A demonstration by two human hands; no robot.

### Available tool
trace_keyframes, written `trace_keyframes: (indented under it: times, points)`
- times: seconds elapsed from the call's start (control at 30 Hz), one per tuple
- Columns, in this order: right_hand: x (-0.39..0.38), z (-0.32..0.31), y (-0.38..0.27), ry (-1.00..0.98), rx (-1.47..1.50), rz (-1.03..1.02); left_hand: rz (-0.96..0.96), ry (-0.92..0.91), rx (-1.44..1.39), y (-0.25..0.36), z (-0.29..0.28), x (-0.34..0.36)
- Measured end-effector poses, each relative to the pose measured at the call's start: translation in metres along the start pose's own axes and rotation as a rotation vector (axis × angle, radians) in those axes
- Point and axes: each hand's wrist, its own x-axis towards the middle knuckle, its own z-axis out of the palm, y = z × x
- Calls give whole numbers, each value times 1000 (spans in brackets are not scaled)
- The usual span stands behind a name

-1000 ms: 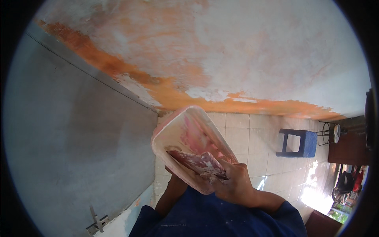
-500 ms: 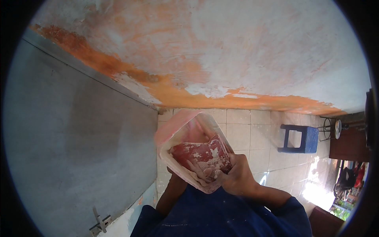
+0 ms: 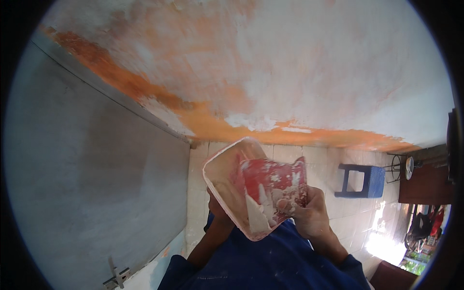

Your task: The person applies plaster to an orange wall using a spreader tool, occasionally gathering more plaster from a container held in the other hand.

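In the head view, a pale rectangular tub (image 3: 221,181) is tilted in front of the body, its long axis run from the upper left toward the lower right. Its left edge is backed by the left hand (image 3: 218,207), whose fingers are mostly hidden behind the wall, so how they are closed cannot be told. A red flat spreader (image 3: 275,175) is clamped in the right hand (image 3: 309,212), the thumb pressed on its paste-smeared face and the other fingers largely hidden behind. The spreader is held over the tub's right edge, up and to the left of the gripping fingers; its left part is set over the tub's interior, while its upper right corner is left outside the rim. The right hand is the nearer one to it. Pale paste (image 3: 258,218) is seen by the tub's lower corner. Beyond, an orange-and-white patched wall (image 3: 290,72) is shown.
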Motion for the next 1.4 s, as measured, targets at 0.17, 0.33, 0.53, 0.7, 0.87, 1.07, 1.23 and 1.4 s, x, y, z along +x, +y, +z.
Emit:
trace_keyframes:
  times: [0.17,0.33,0.53,0.7,0.87,1.07,1.23,1.4]
  points:
    - [13,-7,-14,-98,465,-2,-13,88,-28,5,25,20]
    - [13,18,-88,-84,560,-214,-136,-123,-176,32,104,24]
    - [0,50,-196,-151,411,-746,-180,-253,-330,32,106,29]
    - [-19,84,-318,-182,221,-1409,-198,-269,-333,37,116,17]
    - [-23,163,-422,687,-409,-2389,-169,-283,-333,55,114,10]
    - [45,217,-464,1205,-1154,-2484,-168,-218,-362,70,122,10]
    - [41,226,-443,953,-1277,-2133,-64,-217,-302,78,79,15]
    - [88,217,-399,908,-1209,-2196,-21,-153,-264,83,87,11]
